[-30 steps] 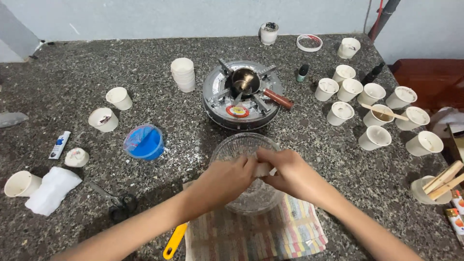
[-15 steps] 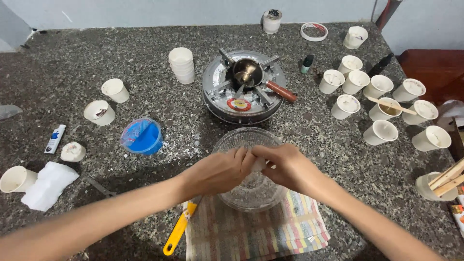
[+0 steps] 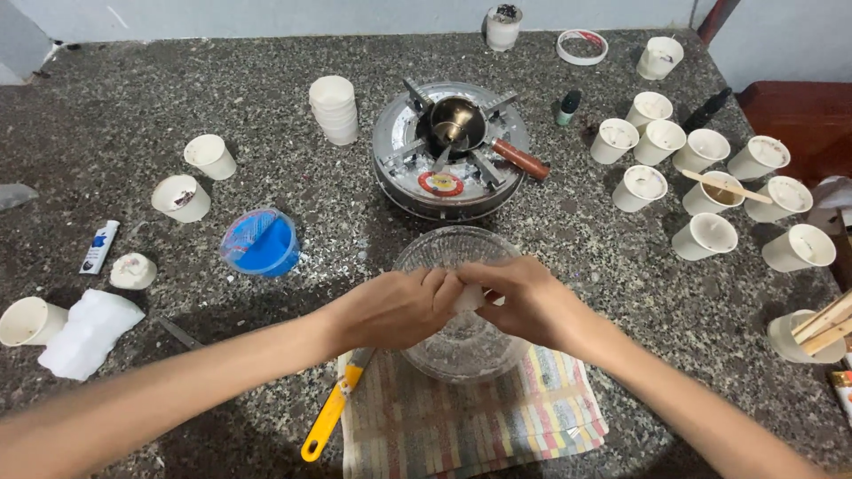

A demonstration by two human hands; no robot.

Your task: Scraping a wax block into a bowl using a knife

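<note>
While both hands meet over the clear glass bowl (image 3: 461,310), the head view shows the left hand (image 3: 390,310) and the right hand (image 3: 532,302) pinching a small white lump (image 3: 468,297) between their fingertips, each hand closed on it from its own side. The lump sits directly between the two hands, touching both, above the bowl's middle and not resting on the glass. Judged from this grip, the work goes best if the lump is kept centred over the bowl, so that any fragments drop inside and not onto the striped cloth (image 3: 479,426) beneath, and if the fingers press evenly from both sides. A yellow-handled tool (image 3: 330,419) lies just beside the left wrist; the gas burner (image 3: 451,146) with its small metal pot (image 3: 454,120) stands beyond the bowl, near but apart.
</note>
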